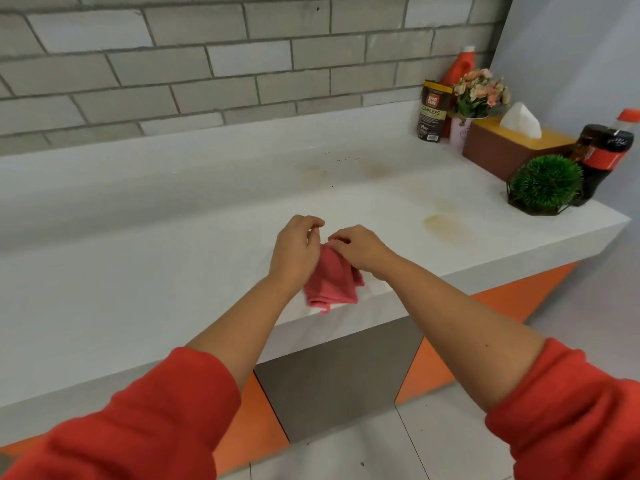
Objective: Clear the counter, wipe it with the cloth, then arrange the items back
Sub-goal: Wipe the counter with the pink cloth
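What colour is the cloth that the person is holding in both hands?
Pink: the cloth shows plainly in the head view, above the white counter.

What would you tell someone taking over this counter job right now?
Left hand and right hand both pinch the pink cloth, bunched at the front edge of the counter.
Items crowd the far right end: tissue box, cola bottle, green ball plant, flower vase, granules pouch, red bottle.
Done: middle cleared.
Left: wipe the yellowish stain and dark specks, then arrange the items back.
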Motion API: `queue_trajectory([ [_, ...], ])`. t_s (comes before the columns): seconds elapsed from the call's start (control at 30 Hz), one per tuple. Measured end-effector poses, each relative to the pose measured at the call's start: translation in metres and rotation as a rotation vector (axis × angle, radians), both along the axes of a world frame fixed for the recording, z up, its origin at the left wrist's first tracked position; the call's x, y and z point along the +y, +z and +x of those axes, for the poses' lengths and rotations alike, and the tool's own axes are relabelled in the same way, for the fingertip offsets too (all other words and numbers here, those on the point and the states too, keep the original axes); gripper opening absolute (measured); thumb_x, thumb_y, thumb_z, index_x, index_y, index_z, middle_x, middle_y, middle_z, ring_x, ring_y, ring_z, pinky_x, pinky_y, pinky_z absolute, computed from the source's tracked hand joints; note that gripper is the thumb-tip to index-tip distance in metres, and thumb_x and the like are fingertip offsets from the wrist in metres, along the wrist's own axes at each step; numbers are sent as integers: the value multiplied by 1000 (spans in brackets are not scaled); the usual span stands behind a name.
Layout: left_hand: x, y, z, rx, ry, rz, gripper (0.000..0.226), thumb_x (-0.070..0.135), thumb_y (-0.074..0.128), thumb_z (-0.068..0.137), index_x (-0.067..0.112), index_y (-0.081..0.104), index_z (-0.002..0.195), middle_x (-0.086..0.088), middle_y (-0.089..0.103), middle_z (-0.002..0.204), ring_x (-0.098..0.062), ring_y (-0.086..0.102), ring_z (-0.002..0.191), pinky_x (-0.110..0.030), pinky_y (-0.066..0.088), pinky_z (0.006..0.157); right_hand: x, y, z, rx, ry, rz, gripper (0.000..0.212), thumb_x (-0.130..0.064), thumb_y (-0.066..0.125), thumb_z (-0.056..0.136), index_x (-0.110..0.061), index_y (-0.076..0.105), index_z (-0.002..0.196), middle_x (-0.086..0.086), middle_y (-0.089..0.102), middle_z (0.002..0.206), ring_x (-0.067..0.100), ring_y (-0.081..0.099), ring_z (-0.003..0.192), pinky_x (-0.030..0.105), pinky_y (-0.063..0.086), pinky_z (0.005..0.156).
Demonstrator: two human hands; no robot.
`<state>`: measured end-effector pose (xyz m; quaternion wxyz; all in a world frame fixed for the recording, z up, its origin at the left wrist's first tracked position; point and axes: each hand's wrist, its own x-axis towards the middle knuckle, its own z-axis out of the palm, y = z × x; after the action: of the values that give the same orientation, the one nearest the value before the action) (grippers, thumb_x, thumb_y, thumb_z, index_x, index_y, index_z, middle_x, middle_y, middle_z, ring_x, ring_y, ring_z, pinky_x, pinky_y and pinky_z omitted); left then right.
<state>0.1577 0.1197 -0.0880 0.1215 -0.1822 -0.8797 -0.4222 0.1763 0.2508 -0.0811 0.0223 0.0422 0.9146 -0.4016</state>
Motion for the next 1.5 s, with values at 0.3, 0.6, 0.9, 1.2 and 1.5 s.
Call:
queue_trajectory([
  [0.3,33,-30,14,-12,-49,-588,38,39,39,96,20,55,125,-6,53,122,-25,46,113,-35,35,93,44,-12,-9,57,-244,-71,39,8,32,88,-3,64,106,9,59,111,20,55,98,26,41,77],
  [0.6,-5,-50,-27,-57,-72,-674,48,37,27,99,20,30,144,0,25,154,-16,15,144,-42,14,116,51,-27,-31,59,-202,67,34,6,39,88,-5,67,104,11,62,117,25,58,105,22,40,78],
  [0.9,37,-50,-38,-93,-291,-744,64,59,26,93,33,9,149,-6,2,159,-22,-6,146,-44,-1,118,69,-26,-83,41,-202,225,33,-1,41,91,-7,63,116,10,57,125,25,52,117,25,38,93],
  [1.2,-28,-48,-75,15,-712,-799,72,72,17,81,41,16,146,7,-1,158,-7,-9,144,-41,-3,116,61,-20,-142,-177,-37,512,38,-11,37,96,-11,53,130,9,42,137,29,45,125,32,37,102],
  [1.5,30,-49,-76,26,-625,-810,73,70,15,82,37,16,147,-3,3,159,-21,-6,146,-41,-3,116,63,-2,-161,-250,73,628,39,-5,36,95,-10,51,130,11,43,136,28,47,123,30,37,99],
])
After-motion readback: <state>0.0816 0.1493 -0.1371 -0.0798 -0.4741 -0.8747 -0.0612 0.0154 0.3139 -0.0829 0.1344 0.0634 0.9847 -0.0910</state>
